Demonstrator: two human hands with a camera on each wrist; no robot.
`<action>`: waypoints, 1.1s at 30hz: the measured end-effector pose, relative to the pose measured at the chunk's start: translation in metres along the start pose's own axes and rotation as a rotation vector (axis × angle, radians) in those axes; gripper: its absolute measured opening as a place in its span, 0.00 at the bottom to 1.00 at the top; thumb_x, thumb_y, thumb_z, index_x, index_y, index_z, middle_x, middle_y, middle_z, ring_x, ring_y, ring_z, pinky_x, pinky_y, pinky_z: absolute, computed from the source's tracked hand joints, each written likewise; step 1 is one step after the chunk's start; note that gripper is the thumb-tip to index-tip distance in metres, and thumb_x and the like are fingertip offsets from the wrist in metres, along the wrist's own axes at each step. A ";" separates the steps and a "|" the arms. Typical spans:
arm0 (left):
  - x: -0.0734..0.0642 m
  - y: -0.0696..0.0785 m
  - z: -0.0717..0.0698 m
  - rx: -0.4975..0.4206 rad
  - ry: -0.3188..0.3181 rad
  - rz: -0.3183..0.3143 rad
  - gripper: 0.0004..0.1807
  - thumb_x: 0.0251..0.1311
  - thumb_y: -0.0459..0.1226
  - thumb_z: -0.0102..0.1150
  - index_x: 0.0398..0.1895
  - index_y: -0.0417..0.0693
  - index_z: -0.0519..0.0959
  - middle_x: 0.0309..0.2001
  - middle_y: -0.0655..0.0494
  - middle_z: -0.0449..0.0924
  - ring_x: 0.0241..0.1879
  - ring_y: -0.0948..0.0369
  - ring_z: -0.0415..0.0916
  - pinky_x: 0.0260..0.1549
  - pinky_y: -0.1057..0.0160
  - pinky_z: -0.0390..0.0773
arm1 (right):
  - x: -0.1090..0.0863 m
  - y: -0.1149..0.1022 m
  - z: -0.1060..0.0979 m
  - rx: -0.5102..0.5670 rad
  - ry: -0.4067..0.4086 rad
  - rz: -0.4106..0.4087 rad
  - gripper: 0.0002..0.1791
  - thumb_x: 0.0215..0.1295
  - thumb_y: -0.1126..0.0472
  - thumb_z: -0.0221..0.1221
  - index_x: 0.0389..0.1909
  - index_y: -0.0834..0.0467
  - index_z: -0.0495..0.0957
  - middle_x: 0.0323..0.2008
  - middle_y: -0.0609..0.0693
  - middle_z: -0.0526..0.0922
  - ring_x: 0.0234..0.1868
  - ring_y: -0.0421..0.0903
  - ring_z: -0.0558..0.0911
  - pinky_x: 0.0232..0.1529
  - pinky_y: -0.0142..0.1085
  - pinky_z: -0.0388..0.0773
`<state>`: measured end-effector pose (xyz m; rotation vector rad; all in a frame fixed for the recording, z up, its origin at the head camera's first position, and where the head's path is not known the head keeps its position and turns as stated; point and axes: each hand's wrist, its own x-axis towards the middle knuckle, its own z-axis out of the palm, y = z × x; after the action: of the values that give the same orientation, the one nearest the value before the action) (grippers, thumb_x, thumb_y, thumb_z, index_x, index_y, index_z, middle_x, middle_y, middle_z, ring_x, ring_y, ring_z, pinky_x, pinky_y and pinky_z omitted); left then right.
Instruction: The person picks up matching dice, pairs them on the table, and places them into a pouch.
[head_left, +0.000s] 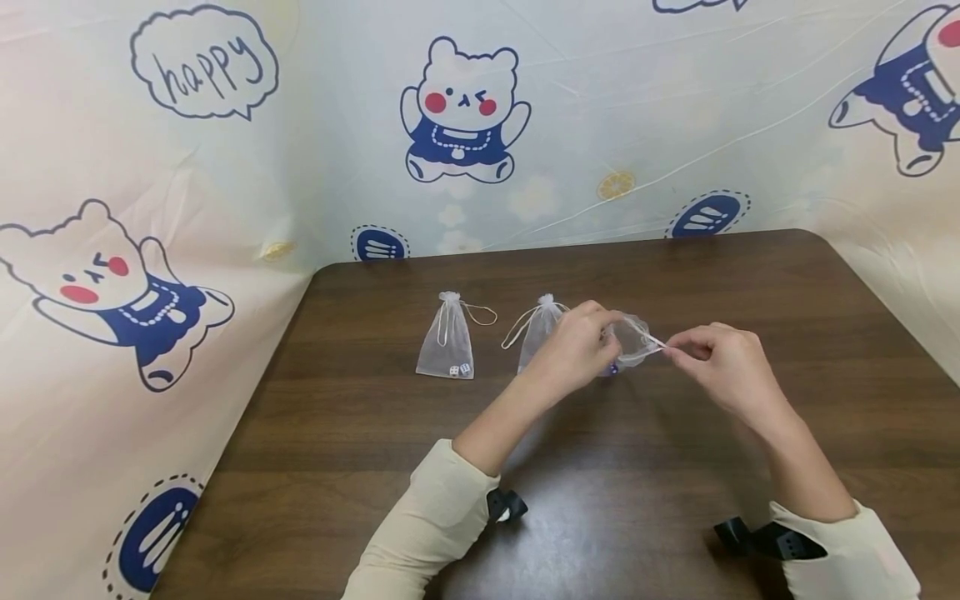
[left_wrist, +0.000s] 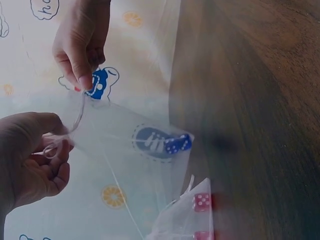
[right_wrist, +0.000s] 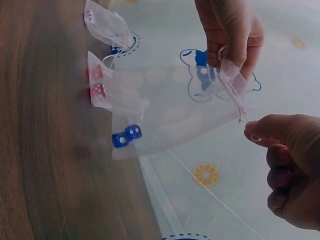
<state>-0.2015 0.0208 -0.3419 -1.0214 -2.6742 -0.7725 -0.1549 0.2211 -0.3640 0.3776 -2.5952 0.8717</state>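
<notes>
Between both hands hangs a sheer white drawstring bag [right_wrist: 170, 105], its mouth partly gathered. Two blue dice [right_wrist: 126, 135] lie in its bottom corner. My left hand [head_left: 577, 346] pinches the mouth at one side, where a loop of cord shows by the fingers in the left wrist view. On the other side, my right hand [head_left: 723, 367] pinches the white drawstring [head_left: 654, 342] between thumb and forefinger, the cord drawn out from the mouth. Behind my left hand stands a second sheer bag [head_left: 534, 335], tied at the neck, with red dice [right_wrist: 98, 91] inside.
Farther left on the dark wooden table [head_left: 337, 425] lies a third tied bag [head_left: 442, 342] with white dice [head_left: 459, 370] at its bottom. Cord loops stick out from both tied necks. A printed cloth [head_left: 330, 133] with cartoon bears hangs behind the table and along its sides.
</notes>
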 end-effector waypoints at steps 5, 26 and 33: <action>0.000 0.001 -0.002 0.004 -0.110 -0.030 0.25 0.51 0.45 0.66 0.51 0.42 0.78 0.37 0.57 0.75 0.34 0.65 0.69 0.32 0.75 0.68 | 0.000 0.001 -0.004 -0.015 0.061 0.021 0.04 0.49 0.67 0.67 0.27 0.62 0.84 0.19 0.48 0.76 0.21 0.42 0.67 0.19 0.30 0.63; -0.003 -0.002 -0.002 -0.055 0.052 -0.023 0.17 0.60 0.36 0.57 0.52 0.45 0.77 0.38 0.55 0.83 0.32 0.67 0.78 0.32 0.76 0.72 | -0.003 0.007 -0.009 -0.008 0.281 0.112 0.05 0.51 0.66 0.66 0.27 0.64 0.83 0.20 0.56 0.78 0.22 0.33 0.66 0.23 0.28 0.60; -0.005 -0.003 -0.002 -0.088 0.096 -0.071 0.13 0.58 0.37 0.58 0.46 0.42 0.78 0.34 0.55 0.84 0.30 0.67 0.80 0.27 0.77 0.71 | -0.004 0.008 -0.012 0.015 0.362 0.161 0.05 0.52 0.67 0.65 0.28 0.66 0.83 0.24 0.60 0.80 0.23 0.28 0.65 0.24 0.24 0.60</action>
<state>-0.1999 0.0149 -0.3435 -0.8888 -2.6277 -0.9354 -0.1510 0.2356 -0.3611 0.0090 -2.3054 0.9180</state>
